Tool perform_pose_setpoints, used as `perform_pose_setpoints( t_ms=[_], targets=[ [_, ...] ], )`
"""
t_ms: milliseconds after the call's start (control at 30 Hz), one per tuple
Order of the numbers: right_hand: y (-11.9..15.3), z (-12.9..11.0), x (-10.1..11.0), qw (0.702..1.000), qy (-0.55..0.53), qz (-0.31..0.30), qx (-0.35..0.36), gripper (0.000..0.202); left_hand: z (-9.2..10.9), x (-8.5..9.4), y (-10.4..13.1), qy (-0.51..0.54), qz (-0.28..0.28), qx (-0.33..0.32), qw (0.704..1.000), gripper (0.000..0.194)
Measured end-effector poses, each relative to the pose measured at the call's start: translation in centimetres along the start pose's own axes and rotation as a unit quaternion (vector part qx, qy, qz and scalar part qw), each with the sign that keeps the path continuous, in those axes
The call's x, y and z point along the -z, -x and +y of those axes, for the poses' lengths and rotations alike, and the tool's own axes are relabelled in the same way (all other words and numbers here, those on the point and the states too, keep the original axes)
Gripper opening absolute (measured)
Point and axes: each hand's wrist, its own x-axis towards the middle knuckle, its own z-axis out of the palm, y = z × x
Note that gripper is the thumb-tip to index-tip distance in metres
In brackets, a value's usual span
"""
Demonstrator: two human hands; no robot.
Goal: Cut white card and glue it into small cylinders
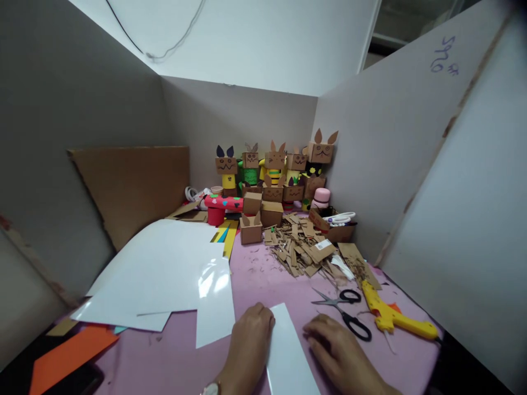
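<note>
A narrow white glossy strip (288, 351) lies on the pink table in front of me. My left hand (253, 337) rests on its left edge, fingers curled together with the fingertips at the strip's upper left; whatever may be under them is hidden. Right of the strip, my right hand (333, 345) hovers at or near the table, fingers loosely bent and apart, with nothing in it. Black-handled scissors (341, 308) lie with their blades apart just beyond my right hand. Large white sheets (152, 269) spread to the left, a smaller white piece (214, 307) among them.
Cardboard box figures with ears (275, 160) stand at the back. Cardboard scraps (294, 247) are heaped before them. A yellow glue gun (395, 318) lies at right, orange paper (72, 356) at left. Grey partitions (242, 118) and a brown cardboard sheet (140, 186) border the table.
</note>
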Motion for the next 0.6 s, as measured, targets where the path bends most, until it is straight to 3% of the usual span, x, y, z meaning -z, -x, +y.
perform_pose_setpoints(
  t_ms=[133, 333, 600],
  targets=[
    [-0.6, -0.5, -1.4, 1.000, 0.006, -0.004, -0.024, 0.020, 0.1, 0.2, 0.1, 0.003, 0.002, -0.003, 1.000, 0.031],
    [-1.3, -1.0, -1.5, 0.998, -0.022, 0.015, -0.055, 0.022, 0.2, 0.1, 0.1, 0.004, 0.008, -0.005, 1.000, 0.030],
    [-3.7, -1.5, -3.0, 1.000, 0.013, 0.004, -0.008, 0.026, -0.2, -0.4, -0.1, 0.013, 0.010, -0.001, 1.000, 0.025]
  ],
)
